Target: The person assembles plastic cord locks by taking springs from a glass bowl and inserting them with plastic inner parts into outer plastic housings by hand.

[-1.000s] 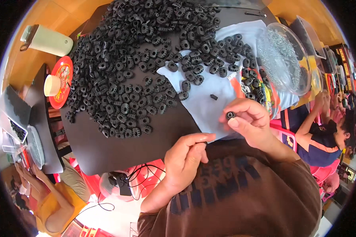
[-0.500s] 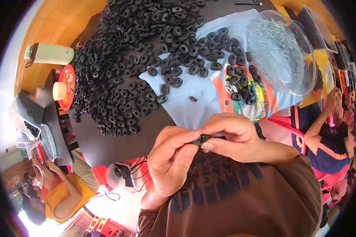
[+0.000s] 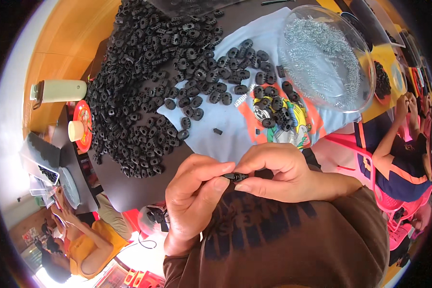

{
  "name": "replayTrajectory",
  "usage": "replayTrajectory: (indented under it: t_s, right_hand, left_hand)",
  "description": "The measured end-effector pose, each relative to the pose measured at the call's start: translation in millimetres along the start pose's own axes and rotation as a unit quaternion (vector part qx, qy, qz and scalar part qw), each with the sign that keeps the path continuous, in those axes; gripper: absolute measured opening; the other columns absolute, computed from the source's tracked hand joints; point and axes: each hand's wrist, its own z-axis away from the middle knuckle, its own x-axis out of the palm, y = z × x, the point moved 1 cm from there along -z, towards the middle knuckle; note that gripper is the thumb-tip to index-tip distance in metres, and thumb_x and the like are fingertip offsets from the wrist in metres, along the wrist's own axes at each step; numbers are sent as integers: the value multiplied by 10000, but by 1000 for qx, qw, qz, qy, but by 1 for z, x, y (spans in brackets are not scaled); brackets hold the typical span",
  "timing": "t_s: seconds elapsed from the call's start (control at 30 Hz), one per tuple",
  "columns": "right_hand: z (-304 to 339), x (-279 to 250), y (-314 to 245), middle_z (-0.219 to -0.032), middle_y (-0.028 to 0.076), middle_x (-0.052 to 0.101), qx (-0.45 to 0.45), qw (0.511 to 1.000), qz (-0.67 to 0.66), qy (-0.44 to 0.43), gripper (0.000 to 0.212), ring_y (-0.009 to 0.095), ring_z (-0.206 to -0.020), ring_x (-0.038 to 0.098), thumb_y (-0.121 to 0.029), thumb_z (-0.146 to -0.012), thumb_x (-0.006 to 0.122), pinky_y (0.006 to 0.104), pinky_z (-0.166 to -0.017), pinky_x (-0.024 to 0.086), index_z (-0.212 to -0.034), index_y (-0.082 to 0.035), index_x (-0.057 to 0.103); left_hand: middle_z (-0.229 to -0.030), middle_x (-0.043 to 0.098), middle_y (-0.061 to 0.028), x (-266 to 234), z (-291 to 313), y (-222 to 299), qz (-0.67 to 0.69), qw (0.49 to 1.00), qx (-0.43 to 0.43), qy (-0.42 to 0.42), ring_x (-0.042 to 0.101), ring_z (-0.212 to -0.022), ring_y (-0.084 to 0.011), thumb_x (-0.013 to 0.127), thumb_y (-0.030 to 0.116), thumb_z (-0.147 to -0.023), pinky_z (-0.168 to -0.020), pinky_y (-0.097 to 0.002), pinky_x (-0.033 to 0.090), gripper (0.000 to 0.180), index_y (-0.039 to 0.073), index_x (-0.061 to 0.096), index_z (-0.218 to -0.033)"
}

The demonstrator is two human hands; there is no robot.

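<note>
In front of my chest, both hands hold one small black plastic cord lock [image 3: 235,177] between them. My left hand [image 3: 189,199] pinches its left end between thumb and forefinger. From the other side, the thumb and fingertips of my right hand [image 3: 282,174] close on its right end. The fingertips partly cover the piece. Just beyond my hands lies a light blue printed cloth [image 3: 201,144], with several similar black cord locks [image 3: 213,87] scattered over it. A small loose black part [image 3: 217,130] rests on the cloth nearest my hands.
A big heap of black pieces [image 3: 144,53] covers the dark table's [image 3: 125,192] far left. At right stands a clear bowl [image 3: 369,86] of shiny metal springs [image 3: 314,43]. A pale bottle [image 3: 62,91] and red plate [image 3: 84,117] are at left. People sit on both sides.
The view has shifted slightly, so the tabletop things appear further left. The cord lock has turned between my fingers, its round hole no longer facing up. Both hands keep their pinch.
</note>
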Motion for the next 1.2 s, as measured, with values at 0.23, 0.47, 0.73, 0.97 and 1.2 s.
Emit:
replayTrajectory:
  t_s: [0.23, 0.47, 0.73, 0.97, 1.2]
  right_hand:
    - [4, -2, 1, -812, 84, 626, -27, 999, 16, 29, 158, 175, -693, 613, -22, -775, 699, 275, -580, 458, -907, 11, 619]
    - [9, -9, 1, -752, 72, 608, -26, 999, 2, 46, 110, 149, -608, 575, -42, -792, 681, 258, -523, 429, -876, -5, 620]
    - [6, -15, -7, -736, 81, 606, -9, 999, -35, 22, 111, 162, -601, 568, -43, -789, 694, 272, -524, 411, -864, 2, 625]
    - [9, -13, -11, -750, 93, 616, -11, 999, 20, 24, 140, 181, -621, 591, -37, -781, 707, 266, -529, 414, -870, 21, 616]
    - [8, -12, -5, -771, 96, 624, 11, 999, -31, 15, 125, 156, -651, 603, -31, -802, 687, 259, -553, 429, -893, 27, 624]
  left_hand:
    - [-846, 566, -50, 4, -4, 4, -1, 999, -29, -35, 502, -734, -120, 592, -47, -794, -647, -221, 391, 224, 3, 666, -998]
    - [-851, 575, -63, 15, -11, 1, -65, 996, 15, -58, 530, -743, -144, 592, -66, -781, -662, -239, 414, 256, 4, 659, -1017]
    - [-845, 582, -76, 7, -16, 20, -79, 992, -26, -98, 547, -738, -163, 604, -69, -763, -648, -246, 430, 280, -1, 653, -1030]
    - [-823, 574, -112, 13, -17, 21, -271, 945, 142, -112, 542, -646, -193, 614, -95, -738, -554, -261, 437, 303, -15, 646, -1028]
    - [-821, 564, -106, 13, -16, 15, -278, 935, 201, -94, 529, -630, -187, 660, -75, -684, -537, -269, 437, 373, -37, 624, -1053]
